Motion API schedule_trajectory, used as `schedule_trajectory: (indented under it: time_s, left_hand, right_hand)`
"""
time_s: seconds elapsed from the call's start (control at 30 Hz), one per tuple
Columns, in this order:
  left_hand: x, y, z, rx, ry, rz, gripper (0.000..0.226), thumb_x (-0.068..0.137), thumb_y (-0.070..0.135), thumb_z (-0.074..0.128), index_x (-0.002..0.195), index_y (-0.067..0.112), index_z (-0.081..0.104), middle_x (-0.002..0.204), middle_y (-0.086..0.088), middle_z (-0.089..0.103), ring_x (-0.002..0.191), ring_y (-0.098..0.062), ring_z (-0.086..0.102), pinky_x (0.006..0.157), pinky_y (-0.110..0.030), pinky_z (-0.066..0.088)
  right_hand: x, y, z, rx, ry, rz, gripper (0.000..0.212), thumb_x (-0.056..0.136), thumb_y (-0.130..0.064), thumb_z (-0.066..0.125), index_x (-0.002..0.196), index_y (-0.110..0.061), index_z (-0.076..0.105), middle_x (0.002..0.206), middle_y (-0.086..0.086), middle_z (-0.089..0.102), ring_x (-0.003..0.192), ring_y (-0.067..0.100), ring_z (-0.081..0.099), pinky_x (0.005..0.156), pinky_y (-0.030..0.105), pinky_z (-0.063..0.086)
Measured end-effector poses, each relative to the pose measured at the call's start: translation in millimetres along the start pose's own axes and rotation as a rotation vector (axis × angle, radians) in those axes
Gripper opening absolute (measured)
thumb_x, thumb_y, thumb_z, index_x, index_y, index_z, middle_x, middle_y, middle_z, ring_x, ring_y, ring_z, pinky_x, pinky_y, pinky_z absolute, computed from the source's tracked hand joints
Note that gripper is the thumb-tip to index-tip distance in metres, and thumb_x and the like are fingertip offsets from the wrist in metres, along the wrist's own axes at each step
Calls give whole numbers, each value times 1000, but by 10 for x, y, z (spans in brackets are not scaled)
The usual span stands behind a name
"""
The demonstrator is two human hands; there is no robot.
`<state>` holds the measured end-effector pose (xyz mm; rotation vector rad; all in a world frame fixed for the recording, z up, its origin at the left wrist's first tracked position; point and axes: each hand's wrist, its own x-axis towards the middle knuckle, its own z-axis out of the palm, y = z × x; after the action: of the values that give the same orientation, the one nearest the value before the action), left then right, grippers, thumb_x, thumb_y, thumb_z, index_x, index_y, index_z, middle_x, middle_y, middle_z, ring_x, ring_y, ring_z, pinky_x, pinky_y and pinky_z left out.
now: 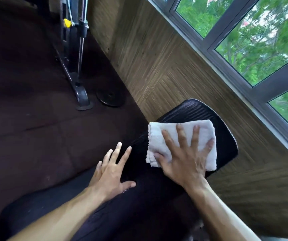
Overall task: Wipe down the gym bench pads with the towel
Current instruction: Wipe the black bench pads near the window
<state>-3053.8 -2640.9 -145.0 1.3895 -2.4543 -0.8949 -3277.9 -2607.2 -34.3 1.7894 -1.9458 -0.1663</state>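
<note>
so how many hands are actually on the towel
1. The right hand presses flat on the towel; the left hand rests beside it on the bench pad.

White folded towel [183,136] flat on black bench pad [223,129], near pad's rounded far end. Right hand [186,157] spread on towel, fingers straight, pressing down. Left hand [112,173] open, resting on pad's left edge. Weight plate [110,98] on dark floor mat beyond pad, upper left.
</note>
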Motion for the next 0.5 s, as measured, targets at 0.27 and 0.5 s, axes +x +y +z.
schedule_trajectory:
  time_s: [0.27,0.5]
  left_hand:
    - [-52,-120,-17,-28,-72,-26,123,74,67,71,146,50,-27,159,4,-32,151,-31,-3,117,-52,27]
    - [-61,-119,7,-76,-64,-31,121,74,65,73,146,53,-23,160,8,-28,151,-27,-6,115,-53,30]
  right_hand:
    - [-69,-105,16,-55,-41,-60,80,81,-86,40,148,-44,47,167,2,27,153,48,12,104,85,5]
    - [411,-359,39,-11,-63,-11,71,84,-81,42,144,-45,46,164,0,30,154,46,0,104,84,1]
